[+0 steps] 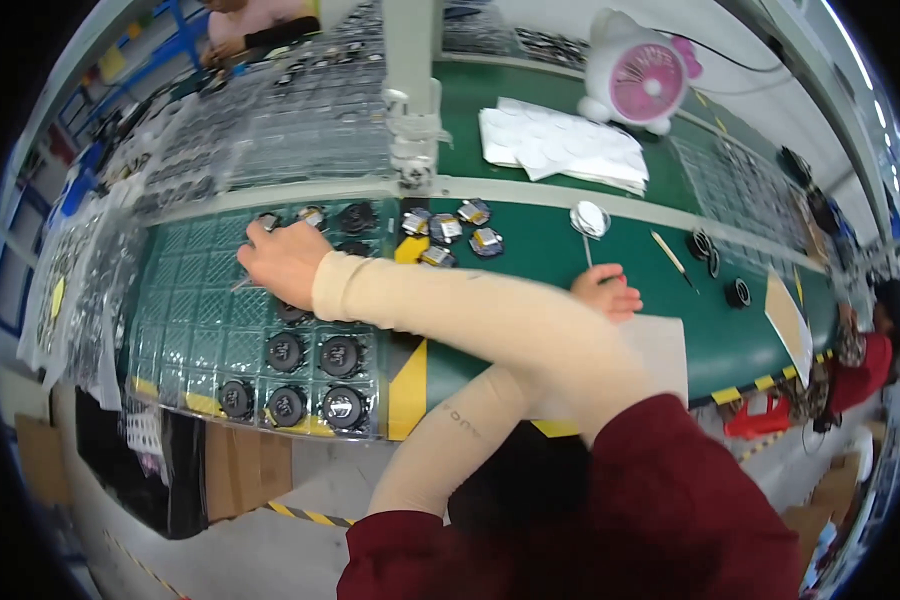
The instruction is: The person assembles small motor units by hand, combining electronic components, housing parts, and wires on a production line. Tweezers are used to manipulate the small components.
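Room light: bright, fairly even, shadows soft
Light strips (pixel 863 62): white streaks, upper right rim
Clear tray (pixel 185 320): glare flecks, left
Right sleeve (pixel 500 315): motion-blurred, centre
Green bench (pixel 545 275): front edge bowed, fisheye
Corners: black

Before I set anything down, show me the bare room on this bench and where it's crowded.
Bare green mat lies between the beige sheet and lowest black ring, and between the loose modules and left hand. Crowded: among those modules, and the lower right of the clear tray, with black round parts.
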